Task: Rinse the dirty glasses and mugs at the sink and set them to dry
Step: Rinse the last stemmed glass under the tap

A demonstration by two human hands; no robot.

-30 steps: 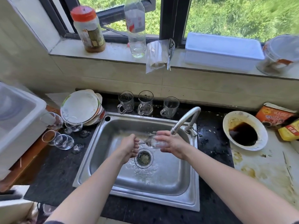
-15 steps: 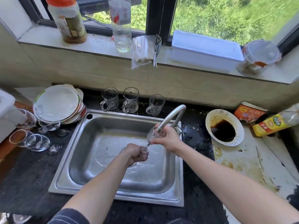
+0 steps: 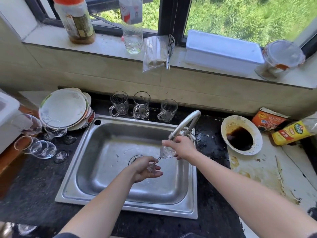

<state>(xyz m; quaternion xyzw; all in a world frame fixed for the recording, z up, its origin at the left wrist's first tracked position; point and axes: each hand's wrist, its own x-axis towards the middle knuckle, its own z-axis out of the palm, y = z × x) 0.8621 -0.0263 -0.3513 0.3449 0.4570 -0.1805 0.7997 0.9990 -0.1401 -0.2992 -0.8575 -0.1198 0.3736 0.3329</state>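
Note:
A clear stemmed wine glass (image 3: 166, 152) is tilted over the steel sink (image 3: 109, 189), its bowl right under the faucet spout (image 3: 184, 123). My right hand (image 3: 182, 146) grips the bowl. My left hand (image 3: 145, 168) holds the glass's foot, fingers partly spread. Three glass mugs (image 3: 142, 105) stand in a row behind the sink. Several wine glasses (image 3: 36, 146) lie and stand on the dark counter to the left.
A stack of dirty plates (image 3: 64, 107) sits at the sink's back left. A white bowl with dark sauce (image 3: 241, 134), packets and a bottle are on the right counter. Jars, a bottle and a white box (image 3: 223, 50) line the windowsill.
My view has shifted slightly. The glass has tilted so its bowl sits under the spout, and my left hand's fingers have loosened around the foot.

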